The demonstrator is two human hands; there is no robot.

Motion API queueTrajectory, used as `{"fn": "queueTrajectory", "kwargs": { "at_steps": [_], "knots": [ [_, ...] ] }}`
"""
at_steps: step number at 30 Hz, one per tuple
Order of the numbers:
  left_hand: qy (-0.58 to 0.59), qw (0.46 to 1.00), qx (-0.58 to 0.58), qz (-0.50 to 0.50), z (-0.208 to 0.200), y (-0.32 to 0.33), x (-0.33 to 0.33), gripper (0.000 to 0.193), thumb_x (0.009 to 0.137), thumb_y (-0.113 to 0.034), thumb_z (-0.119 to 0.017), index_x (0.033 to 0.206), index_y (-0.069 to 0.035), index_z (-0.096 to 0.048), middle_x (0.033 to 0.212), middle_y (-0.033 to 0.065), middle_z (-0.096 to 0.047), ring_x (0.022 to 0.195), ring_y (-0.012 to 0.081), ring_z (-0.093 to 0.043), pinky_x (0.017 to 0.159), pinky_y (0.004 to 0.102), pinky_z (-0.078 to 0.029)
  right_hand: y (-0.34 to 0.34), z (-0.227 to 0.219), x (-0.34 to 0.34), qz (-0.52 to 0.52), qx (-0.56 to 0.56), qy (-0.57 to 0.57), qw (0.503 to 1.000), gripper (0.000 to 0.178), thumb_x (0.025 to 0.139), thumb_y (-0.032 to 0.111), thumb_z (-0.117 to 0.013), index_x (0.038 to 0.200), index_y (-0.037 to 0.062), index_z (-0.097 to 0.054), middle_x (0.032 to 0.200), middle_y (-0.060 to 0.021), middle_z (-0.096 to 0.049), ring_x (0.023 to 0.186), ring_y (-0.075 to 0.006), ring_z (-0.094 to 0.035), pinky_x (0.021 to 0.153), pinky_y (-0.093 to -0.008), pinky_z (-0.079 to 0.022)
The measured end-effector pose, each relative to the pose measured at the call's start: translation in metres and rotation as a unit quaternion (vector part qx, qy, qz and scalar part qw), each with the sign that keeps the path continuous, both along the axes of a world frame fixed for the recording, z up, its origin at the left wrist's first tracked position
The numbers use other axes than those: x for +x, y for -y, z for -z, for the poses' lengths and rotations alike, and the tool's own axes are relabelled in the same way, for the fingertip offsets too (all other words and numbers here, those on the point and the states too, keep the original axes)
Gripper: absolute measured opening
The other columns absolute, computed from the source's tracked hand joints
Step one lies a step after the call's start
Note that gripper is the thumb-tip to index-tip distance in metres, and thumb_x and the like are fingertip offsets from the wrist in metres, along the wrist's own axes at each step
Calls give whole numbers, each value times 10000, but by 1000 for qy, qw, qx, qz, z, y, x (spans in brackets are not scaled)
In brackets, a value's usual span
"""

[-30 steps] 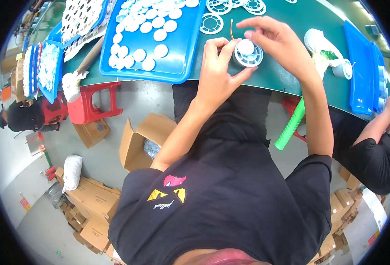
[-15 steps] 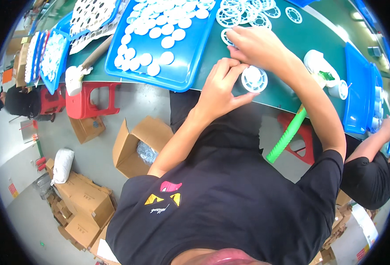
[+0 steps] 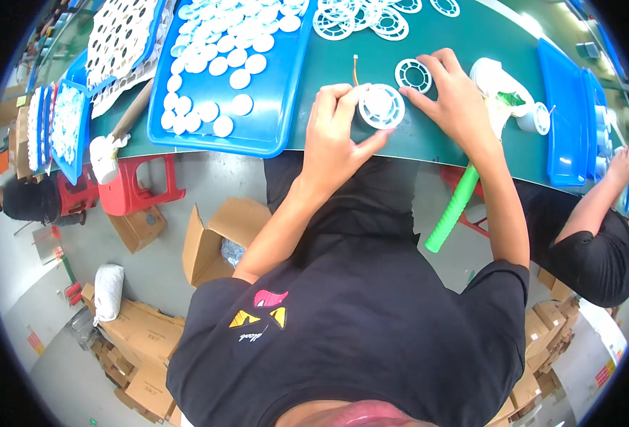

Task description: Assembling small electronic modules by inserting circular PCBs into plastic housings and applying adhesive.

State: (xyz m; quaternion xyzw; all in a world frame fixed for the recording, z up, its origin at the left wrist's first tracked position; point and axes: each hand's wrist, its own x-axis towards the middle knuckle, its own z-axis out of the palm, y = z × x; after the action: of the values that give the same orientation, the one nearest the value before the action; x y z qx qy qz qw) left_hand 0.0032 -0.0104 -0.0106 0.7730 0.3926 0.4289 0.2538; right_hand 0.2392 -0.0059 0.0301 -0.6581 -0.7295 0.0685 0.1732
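Observation:
My left hand (image 3: 337, 132) grips a round white housing (image 3: 381, 106) by its sides, fingers and thumb apart around it. A spoked ring face shows on the housing, and a thin wire with a small plug (image 3: 356, 70) sticks up behind it. To the right, my right hand (image 3: 460, 107) holds a flat white slotted ring (image 3: 413, 76) between thumb and fingers, over the green table (image 3: 371, 60). The ring is close to the housing but apart from it.
A blue tray (image 3: 275, 124) of white discs lies left; loose slotted rings (image 3: 334, 23) lie beyond my hands. A green-handled tool (image 3: 450, 210) overhangs the right edge, near another white housing (image 3: 535, 119) and blue trays (image 3: 565, 121). A co-worker's arm (image 3: 599, 196) is far right.
My right hand has moved right and away from the housing, bringing the slotted ring with it. My left hand keeps hold of the housing. The whole view has shifted slightly.

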Motion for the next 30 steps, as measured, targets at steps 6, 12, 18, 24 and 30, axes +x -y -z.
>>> {"fn": "queueTrajectory", "kwargs": {
  "at_steps": [6,12,18,24,30],
  "knots": [
    [2,1000,-5,-4,3,-5,-5,615,733,-179,-926,1254,-14,-644,1179,166,-586,1067,351,-614,909,430,-513,1,-21,-14,-15,61,-154,986,560,788,276,-826,1231,-12,-641,1128,-157,-609,929,-322,-690,792,-418,-575],
    [16,1000,-12,14,5,-5,-5,617,718,-146,-900,1252,31,-645,1201,164,-597,1094,369,-611,914,447,-506,1,-33,-57,-187,60,-89,976,579,778,289,-830,1207,-46,-633,1161,-177,-586,1002,-380,-676,849,-432,-574],
    [14,1000,0,9,2,-2,-5,632,724,-147,-890,1286,-7,-637,1204,158,-594,1086,363,-612,918,438,-501,19,-34,-48,-133,10,-116,984,599,777,279,-846,1226,-51,-624,1179,-197,-579,997,-388,-682,852,-435,-578],
    [7,1000,-12,9,5,-2,-4,633,725,-152,-888,1285,-10,-630,1205,159,-592,1086,367,-616,918,447,-499,26,-23,-58,-127,51,-129,982,626,762,230,-855,1264,-52,-609,1199,-196,-566,1000,-388,-682,849,-425,-586],
    [11,1000,-13,2,4,-1,-5,629,717,-149,-895,1276,-24,-636,1205,157,-595,1095,361,-619,923,443,-500,24,-25,-58,-99,35,-169,980,589,765,209,-839,1248,-57,-630,1194,-197,-574,967,-366,-701,807,-424,-604]
  ]
}}
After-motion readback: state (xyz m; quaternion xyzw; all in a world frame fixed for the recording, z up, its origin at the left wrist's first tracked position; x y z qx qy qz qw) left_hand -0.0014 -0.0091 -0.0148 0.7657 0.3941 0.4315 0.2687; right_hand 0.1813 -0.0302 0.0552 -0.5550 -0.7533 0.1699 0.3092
